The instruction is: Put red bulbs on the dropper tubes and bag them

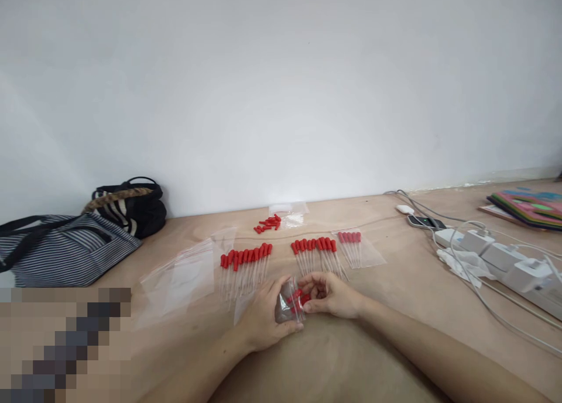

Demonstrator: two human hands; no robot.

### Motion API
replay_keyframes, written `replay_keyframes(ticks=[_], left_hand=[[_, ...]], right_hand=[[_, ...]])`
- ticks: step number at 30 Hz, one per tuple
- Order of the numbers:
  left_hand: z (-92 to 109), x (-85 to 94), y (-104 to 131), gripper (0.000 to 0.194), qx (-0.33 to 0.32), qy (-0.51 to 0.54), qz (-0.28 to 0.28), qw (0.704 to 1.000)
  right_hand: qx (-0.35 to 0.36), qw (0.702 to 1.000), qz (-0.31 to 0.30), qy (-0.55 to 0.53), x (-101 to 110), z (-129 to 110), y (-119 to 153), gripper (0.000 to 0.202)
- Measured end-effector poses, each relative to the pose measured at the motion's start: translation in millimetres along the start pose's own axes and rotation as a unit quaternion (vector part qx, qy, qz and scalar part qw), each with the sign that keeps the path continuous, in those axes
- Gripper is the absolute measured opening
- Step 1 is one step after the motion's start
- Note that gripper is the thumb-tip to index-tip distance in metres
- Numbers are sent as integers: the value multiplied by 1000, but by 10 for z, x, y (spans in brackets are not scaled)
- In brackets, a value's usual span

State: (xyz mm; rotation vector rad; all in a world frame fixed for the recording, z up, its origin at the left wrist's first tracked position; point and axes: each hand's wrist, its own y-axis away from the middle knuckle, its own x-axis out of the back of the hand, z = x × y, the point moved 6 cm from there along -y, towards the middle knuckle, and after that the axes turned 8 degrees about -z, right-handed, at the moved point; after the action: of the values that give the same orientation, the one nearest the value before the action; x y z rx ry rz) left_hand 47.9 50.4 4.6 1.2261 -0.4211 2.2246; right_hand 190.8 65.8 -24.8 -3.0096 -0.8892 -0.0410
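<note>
My left hand [267, 316] is curled round a small clear zip bag [286, 302], its fingers and thumb holding the bag's sides. At the bag's mouth, my right hand [327, 295] has its fingers closed round red rubber caps [300, 299], partly inside the plastic. Beyond the hands lie rows of clear droppers with red bulbs: a left row [246, 257] and a middle row [314, 246]. Several more droppers [349, 237] rest on a flat clear bag to the right. A loose pile of red caps [267, 223] sits farther back.
Flat clear bags [188, 274] lie at the left, near a striped bag [70, 251] and a black bag [151, 210]. On the right are a power strip with white chargers [504, 257], cables, a phone [425, 221] and coloured foam sheets [531, 207]. A white wall stands behind.
</note>
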Motion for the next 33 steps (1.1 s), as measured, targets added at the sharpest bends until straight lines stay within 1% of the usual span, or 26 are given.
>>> replay_keyframes(ticks=[2, 4, 6, 8, 10, 14, 18, 20, 22, 23, 24, 25, 26, 27, 29, 31, 33], left_hand=[[-2, 0, -4, 77, -1, -5, -2, 1000], [6, 6, -6, 77, -1, -6, -3, 1000], [28, 15, -7, 78, 2, -7, -4, 1000], [59, 28, -6, 78, 7, -6, -6, 1000], [88, 39, -5, 78, 11, -5, -6, 1000], [102, 36, -9, 79, 12, -2, -10, 1000], [81, 16, -29, 80, 4, 4, -14, 1000], [81, 16, -36, 80, 2, 7, -14, 1000], [85, 22, -36, 81, 5, 5, -13, 1000], [84, 26, -33, 81, 9, 3, -13, 1000], [80, 29, -29, 82, 15, 0, -15, 1000], [74, 29, -25, 84, 22, -2, -18, 1000], [65, 29, -20, 87, 27, -3, -21, 999], [57, 28, -14, 90, 29, -3, -25, 999], [47, 28, -3, 94, 25, -3, -30, 999], [46, 35, 13, 96, 17, -5, -32, 999], [50, 41, 35, 96, 11, -6, -33, 999]], right_hand=[[0, 1000, 13, 1, 72, -8, 11, 45], [-4, 999, 27, 19, 155, -10, 26, 43], [-5, 999, 10, 53, 177, -14, 27, 39], [-7, 995, -15, 94, 148, -17, 13, 31], [-3, 994, -12, 113, 113, -25, -17, 24], [13, 996, 23, 85, 20, -41, -106, 19], [33, 985, 71, 151, -73, -88, -151, 10], [46, 982, 56, 172, -122, -118, -160, 8], [54, 982, 16, 178, -117, -152, -167, 10], [50, 979, 15, 196, -54, -175, -165, 11], [38, 974, 33, 222, 58, -202, -159, 11], [22, 962, 70, 264, 211, -238, -146, 10], [-20, 931, 156, 329, 434, -278, -105, 10], [-46, 913, 201, 353, 616, -314, -69, 9], [-91, 883, 254, 384, 901, -365, -11, 3], [-133, 859, 278, 409, 1054, -384, 20, 15], [-166, 841, 281, 432, 1071, -382, 5, 22]])
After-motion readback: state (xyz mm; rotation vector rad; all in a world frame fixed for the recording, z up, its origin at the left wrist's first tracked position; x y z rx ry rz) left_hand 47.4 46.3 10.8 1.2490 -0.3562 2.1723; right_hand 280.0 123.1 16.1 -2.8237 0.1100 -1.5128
